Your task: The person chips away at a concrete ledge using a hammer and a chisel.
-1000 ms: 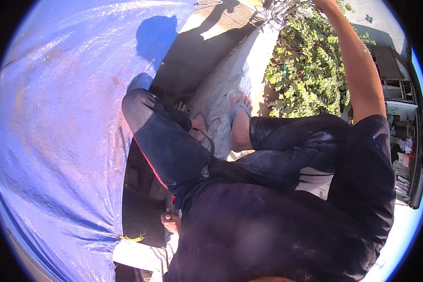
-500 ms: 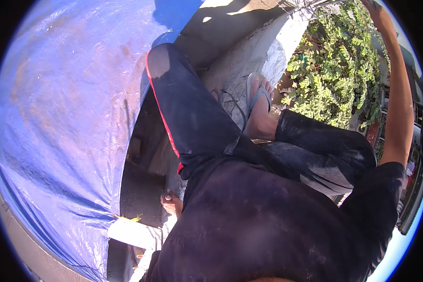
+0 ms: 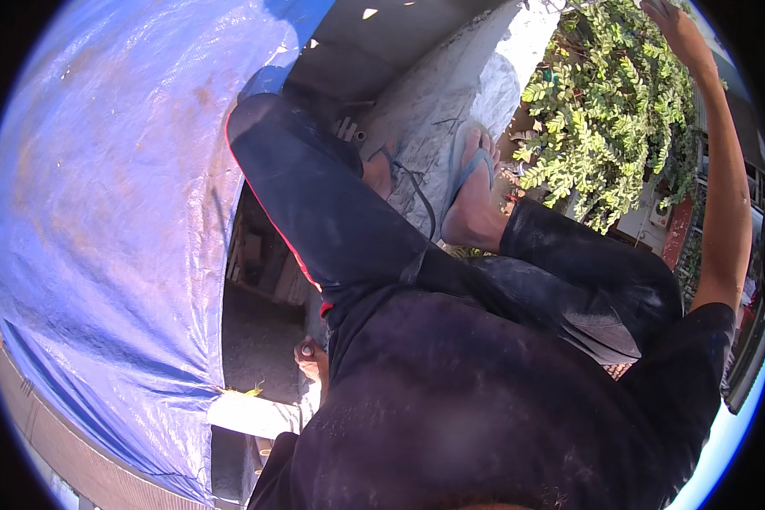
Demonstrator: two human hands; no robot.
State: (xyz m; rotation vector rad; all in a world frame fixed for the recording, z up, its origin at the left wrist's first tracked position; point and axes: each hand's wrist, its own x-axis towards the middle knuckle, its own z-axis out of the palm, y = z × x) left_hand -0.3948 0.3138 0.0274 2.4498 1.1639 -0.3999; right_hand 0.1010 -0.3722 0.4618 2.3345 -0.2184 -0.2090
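At my left side, low in the view, my left hand [image 3: 311, 359] rests against the pale wall ledge with its fingers curled. What it grips, if anything, is hidden by my body. Up at the top right my right arm stretches away from me. My right hand [image 3: 678, 32] is beside the leafy green plant [image 3: 612, 119], its fingers stretched out toward the rim of the picture, with nothing visible in them. A large blue tarp [image 3: 119, 195] spreads over the left side, touching my bent left knee.
My sandalled feet [image 3: 472, 191] stand on a narrow whitish concrete wall top [image 3: 433, 110]. Dark gaps drop away beneath the tarp's edge. A white pipe-like beam [image 3: 255, 415] juts out near my left hand. Corrugated sheeting [image 3: 102, 467] runs along the lower left, and a reddish beam [image 3: 677, 231] stands at right.
My left knee has swung leftward over the tarp's edge, showing more of my left foot and some short pipes. My right hand has shifted slightly left and down; my left hand stays put.
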